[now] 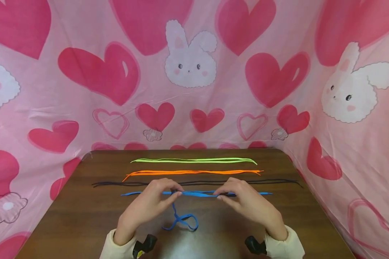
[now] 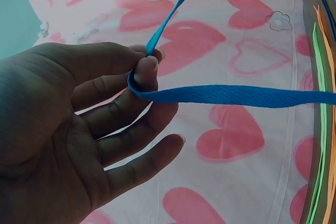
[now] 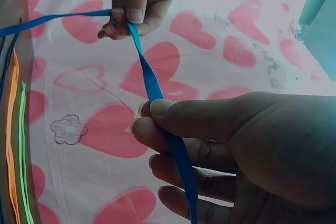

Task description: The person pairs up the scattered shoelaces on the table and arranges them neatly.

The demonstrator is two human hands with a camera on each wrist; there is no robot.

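Note:
A flat blue shoelace (image 1: 199, 194) stretches between my two hands above the table. My left hand (image 1: 150, 201) pinches it between thumb and forefinger. From there a length hangs down and lies in a loose loop on the tabletop, as the head view shows. My right hand (image 1: 249, 201) pinches the lace farther along, and in the right wrist view the blue shoelace (image 3: 151, 82) runs on past the thumb across the fingers. Just beyond the hands lies another blue lace (image 1: 129, 194), stretched sideways and partly hidden by them.
Farther back on the brown table (image 1: 84, 212), a dark lace pair (image 1: 272, 181), orange laces (image 1: 194, 172) and yellow-green laces (image 1: 194, 160) lie roughly parallel. A pink cloth (image 1: 188, 97) with hearts and rabbits surrounds the table's back and sides.

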